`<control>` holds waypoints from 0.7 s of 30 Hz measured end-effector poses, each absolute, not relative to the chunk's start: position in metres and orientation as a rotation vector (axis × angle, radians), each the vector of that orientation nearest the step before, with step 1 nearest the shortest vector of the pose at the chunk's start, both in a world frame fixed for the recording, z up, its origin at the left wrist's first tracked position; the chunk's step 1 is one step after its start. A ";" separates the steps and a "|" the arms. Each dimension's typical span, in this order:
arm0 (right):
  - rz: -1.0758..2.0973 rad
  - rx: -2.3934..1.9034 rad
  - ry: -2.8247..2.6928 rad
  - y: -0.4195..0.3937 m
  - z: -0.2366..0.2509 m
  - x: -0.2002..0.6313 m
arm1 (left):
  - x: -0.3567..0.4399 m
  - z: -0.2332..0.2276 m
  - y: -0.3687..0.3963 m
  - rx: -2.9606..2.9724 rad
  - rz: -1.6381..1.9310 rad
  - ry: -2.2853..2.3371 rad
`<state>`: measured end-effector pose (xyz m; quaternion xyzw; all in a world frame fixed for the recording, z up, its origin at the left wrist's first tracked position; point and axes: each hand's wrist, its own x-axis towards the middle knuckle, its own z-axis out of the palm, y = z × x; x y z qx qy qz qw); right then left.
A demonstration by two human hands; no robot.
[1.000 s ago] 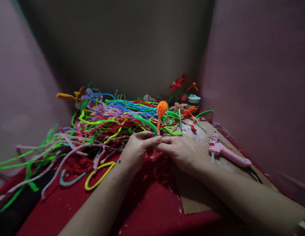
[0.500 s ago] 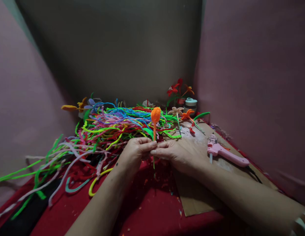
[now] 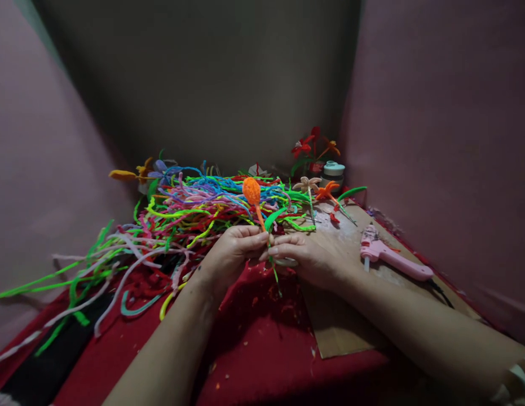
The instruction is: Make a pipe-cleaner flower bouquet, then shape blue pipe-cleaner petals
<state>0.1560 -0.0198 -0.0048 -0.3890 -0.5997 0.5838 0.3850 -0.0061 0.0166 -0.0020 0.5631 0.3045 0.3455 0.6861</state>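
Between my two hands stands a pipe-cleaner flower (image 3: pixel 251 192) with an orange, spoon-shaped head and a thin green stem pointing down. A green leaf (image 3: pixel 274 217) sticks out to the right from its stem. My left hand (image 3: pixel 241 245) pinches the stem just below the orange part, thumb and fingers closed. My right hand (image 3: pixel 294 252) also has its fingers closed at the stem, slightly lower and to the right. Fingertips hide the spot where leaf and stem meet.
A heap of coloured pipe cleaners (image 3: pixel 203 203) spreads behind and left on the red cloth (image 3: pixel 245 361). To the right, a pink glue gun (image 3: pixel 393 259) lies on cardboard (image 3: pixel 342 332). Finished-looking flowers (image 3: pixel 327 190) and a lidded jar (image 3: pixel 333 175) stand behind.
The flower has tilted, its orange head leaning left and its lower stem swinging right. The green leaf now shows to the right of the stem. My hands stay close together.
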 end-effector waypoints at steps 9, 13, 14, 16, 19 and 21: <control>1.523 -0.938 -1.466 -0.018 -0.010 0.152 | -0.005 -0.003 0.016 1.209 0.812 0.611; 1.449 -0.958 -1.435 -0.017 -0.013 0.151 | 0.004 -0.005 0.013 1.146 0.846 0.680; 1.429 -0.980 -1.430 -0.017 -0.013 0.151 | 0.005 -0.006 0.013 1.126 0.854 0.699; 1.386 -1.031 -1.431 -0.018 -0.010 0.150 | 0.008 -0.008 0.013 1.084 0.891 0.732; 1.315 -1.047 -1.483 -0.019 -0.006 0.150 | 0.008 -0.010 0.014 1.044 0.932 0.774; 1.306 -1.023 -1.507 -0.020 -0.005 0.150 | 0.006 -0.009 0.014 1.040 0.937 0.766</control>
